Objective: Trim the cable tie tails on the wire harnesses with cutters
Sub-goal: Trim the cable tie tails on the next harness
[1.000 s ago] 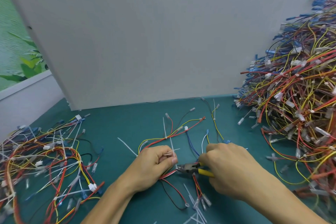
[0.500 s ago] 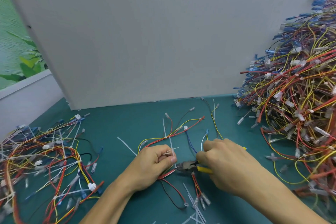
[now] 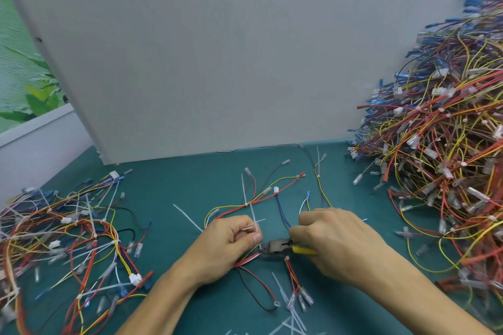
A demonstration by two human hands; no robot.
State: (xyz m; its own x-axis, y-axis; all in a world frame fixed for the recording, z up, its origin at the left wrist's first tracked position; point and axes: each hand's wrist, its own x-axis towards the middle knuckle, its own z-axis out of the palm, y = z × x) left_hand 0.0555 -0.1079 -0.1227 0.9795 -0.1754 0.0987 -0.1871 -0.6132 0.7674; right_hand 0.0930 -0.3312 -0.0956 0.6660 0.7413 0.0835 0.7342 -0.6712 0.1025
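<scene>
Step in hand: we judge this to be the lining-up before a snip. The cutters [image 3: 275,246] are brought nose-first to the bundle that the left hand [image 3: 228,242] holds, and a long tail is not yet cut.
Left hand: fingers curled, thumb and forefinger pinching the harness [image 3: 246,204] at a tie; a white tie tail [image 3: 254,221] sticks up out of the pinch.
Right hand [image 3: 334,242]: closed round the yellow handles of the cutters, knuckles up; the handles are mostly hidden under the palm.
Cutters: dark head low over the tabletop [image 3: 168,187], pointing left, tip just beside the left thumb. We cannot tell whether the jaws are parted or what lies between them.
Harness: thin red, yellow, black and blue wires with small clear and white terminals, fanned out beyond both hands; a second tail [image 3: 243,187] stands up from a tie farther along.
Where it lies: middle of the tabletop, between the left pile [image 3: 68,231] and the much taller right pile [image 3: 441,158], both of like harnesses.
Next move: in our judgement the blades must sit flush against the tie head, square to the tail and clear of the wires — then one squeeze.
Risk: the wires run close by the tip, so a nicked sheath seems to us the thing to guard against.
Offcuts [image 3: 292,318]: white snipped strips lie near the bottom edge, in front of the hands.
</scene>
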